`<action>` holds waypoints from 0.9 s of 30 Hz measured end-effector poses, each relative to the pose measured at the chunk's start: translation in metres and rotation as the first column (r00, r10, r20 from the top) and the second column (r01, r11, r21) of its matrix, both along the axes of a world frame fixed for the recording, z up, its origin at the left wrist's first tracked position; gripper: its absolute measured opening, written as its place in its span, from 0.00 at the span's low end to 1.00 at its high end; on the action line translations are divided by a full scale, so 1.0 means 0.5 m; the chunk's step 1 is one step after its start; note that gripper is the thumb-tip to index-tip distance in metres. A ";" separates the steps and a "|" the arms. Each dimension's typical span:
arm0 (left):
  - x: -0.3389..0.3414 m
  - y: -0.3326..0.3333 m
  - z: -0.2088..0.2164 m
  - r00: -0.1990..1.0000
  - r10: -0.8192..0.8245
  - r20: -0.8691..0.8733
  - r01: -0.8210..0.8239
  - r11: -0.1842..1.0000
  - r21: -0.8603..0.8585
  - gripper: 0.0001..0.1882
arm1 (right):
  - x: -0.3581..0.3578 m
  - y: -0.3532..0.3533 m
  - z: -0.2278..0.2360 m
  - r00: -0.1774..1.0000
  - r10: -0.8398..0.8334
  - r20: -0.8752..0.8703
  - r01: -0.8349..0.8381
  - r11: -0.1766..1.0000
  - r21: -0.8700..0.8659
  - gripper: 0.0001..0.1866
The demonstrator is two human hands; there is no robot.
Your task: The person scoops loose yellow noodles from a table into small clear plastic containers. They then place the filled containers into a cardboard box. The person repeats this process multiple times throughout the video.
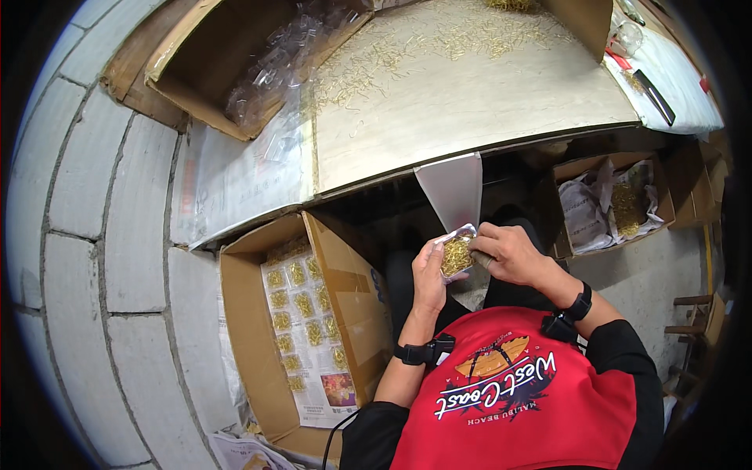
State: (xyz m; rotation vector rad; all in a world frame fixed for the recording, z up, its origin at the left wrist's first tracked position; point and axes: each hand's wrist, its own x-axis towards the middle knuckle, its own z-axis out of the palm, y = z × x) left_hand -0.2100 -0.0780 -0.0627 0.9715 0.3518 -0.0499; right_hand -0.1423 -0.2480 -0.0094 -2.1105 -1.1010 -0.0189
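In front of my lap, my left hand [428, 278] grips a small clear plastic box [457, 257] by its left side. Thin gold-coloured wire pieces fill it. My right hand [509, 252] is closed, thumb and fingers pinched together at the box's right edge; whatever lies between the fingertips is hidden. To the left of my left arm stands an open cardboard carton [345, 266]. Inside it, rows of small filled packs [304, 304] with the same gold look lie on newspaper [313, 399].
Loose gold wire pieces [376, 59] are scattered across the pale tabletop [470, 102]. A tipped carton [196, 66] at the far left spills clear plastic boxes [290, 55]. A black-handled tool [655, 97] lies far right. Under the table, another carton [612, 160] holds newspaper and gold pieces.
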 end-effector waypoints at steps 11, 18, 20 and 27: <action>0.002 0.002 0.010 0.999 0.038 0.028 -0.037 0.999 -0.028 0.17 | -0.002 0.006 -0.008 0.963 -0.090 -0.255 0.108 0.992 0.059 0.05; -0.001 0.000 -0.009 0.999 0.044 -0.022 -0.044 0.999 0.016 0.16 | 0.009 0.006 -0.011 0.964 -0.102 -0.247 0.072 0.989 -0.128 0.09; 0.000 0.001 -0.005 0.998 0.059 -0.024 -0.059 0.998 0.015 0.16 | 0.005 0.005 0.008 0.916 -0.111 -0.386 0.118 0.993 -0.007 0.10; 0.003 -0.002 0.010 0.995 0.098 0.014 -0.097 0.995 -0.034 0.16 | 0.012 0.006 -0.004 0.723 -0.249 -0.645 0.302 0.953 -0.029 0.18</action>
